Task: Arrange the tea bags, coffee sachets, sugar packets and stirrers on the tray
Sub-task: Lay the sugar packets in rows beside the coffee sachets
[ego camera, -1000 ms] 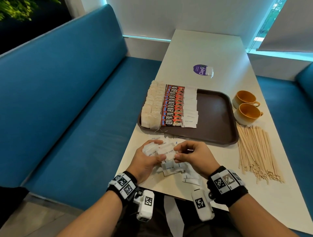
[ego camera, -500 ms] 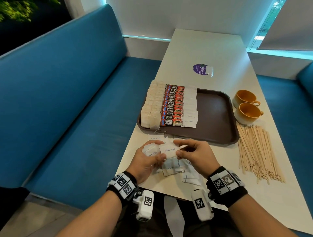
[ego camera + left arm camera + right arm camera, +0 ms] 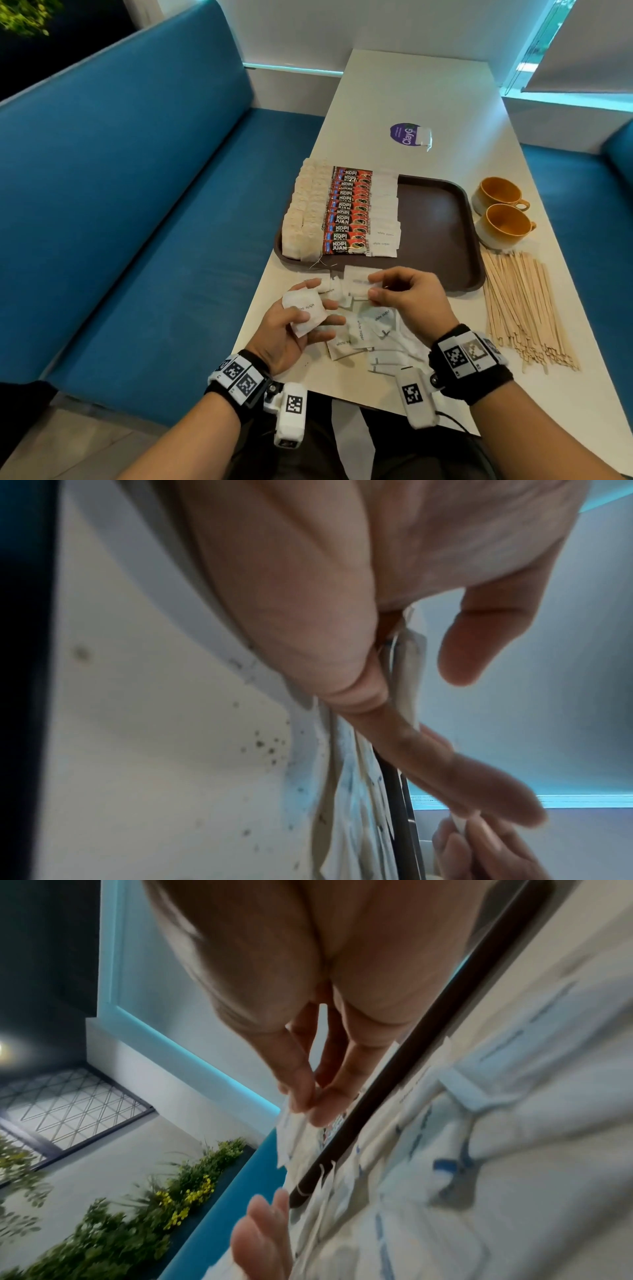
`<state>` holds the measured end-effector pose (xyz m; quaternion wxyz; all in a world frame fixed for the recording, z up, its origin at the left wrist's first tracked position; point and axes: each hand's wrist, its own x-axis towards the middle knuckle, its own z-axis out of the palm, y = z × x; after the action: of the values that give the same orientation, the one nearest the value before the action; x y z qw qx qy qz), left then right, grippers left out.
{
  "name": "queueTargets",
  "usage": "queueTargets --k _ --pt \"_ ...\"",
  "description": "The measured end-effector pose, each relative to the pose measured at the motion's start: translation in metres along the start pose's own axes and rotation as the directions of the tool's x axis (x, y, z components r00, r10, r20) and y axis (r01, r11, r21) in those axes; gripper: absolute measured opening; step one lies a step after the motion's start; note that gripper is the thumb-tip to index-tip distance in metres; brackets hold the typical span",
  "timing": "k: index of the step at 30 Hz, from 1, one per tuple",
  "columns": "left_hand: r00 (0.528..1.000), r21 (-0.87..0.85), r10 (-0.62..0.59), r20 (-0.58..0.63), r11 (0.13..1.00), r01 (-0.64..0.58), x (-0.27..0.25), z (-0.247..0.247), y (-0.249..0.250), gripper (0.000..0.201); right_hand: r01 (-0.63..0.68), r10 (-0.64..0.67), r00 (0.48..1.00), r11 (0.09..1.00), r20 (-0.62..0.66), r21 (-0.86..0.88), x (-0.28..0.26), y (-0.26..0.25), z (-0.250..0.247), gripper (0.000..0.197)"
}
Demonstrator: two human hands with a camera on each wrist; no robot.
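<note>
Over table, left hand grips sugar packets; right hand pinches one packet (fingertips).

A long white table carries everything. A brown tray sits in the middle of it. Just right of the tray stand two yellow cups, one behind the other. Also right of the tray, nearer the person, lies a spread of wooden stirrers. In front of the tray is a loose pile of white sugar packets. Behind the tray is a round purple sticker.
</note>
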<state>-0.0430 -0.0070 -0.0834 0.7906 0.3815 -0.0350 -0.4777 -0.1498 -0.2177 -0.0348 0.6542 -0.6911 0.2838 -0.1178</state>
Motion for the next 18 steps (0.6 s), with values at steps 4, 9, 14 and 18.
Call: queueTargets --k 4,9,14,18 --pt "0.999 -0.035 -0.03 0.045 0.999 0.031 0.0 0.0 0.0 0.074 -0.014 0.016 0.989 1.0 -0.145 0.015 0.025 -0.002 -0.018 0.015" --pt "0.998 -0.065 -0.029 0.049 0.997 0.032 0.003 -0.001 -0.001 0.071 -0.079 0.035 0.973 0.979 -0.226 -0.189 0.064 0.001 -0.039 0.014" --pt "0.999 -0.036 -0.017 0.043 0.999 0.019 0.004 -0.002 -0.003 0.069 -0.109 0.041 0.984 0.906 -0.172 -0.408 0.091 0.01 -0.042 0.014" --pt "0.999 -0.021 -0.023 0.041 0.999 0.024 0.004 -0.002 -0.002 0.068 -0.08 0.017 0.991 0.872 -0.134 -0.484 0.099 0.006 -0.04 0.017"
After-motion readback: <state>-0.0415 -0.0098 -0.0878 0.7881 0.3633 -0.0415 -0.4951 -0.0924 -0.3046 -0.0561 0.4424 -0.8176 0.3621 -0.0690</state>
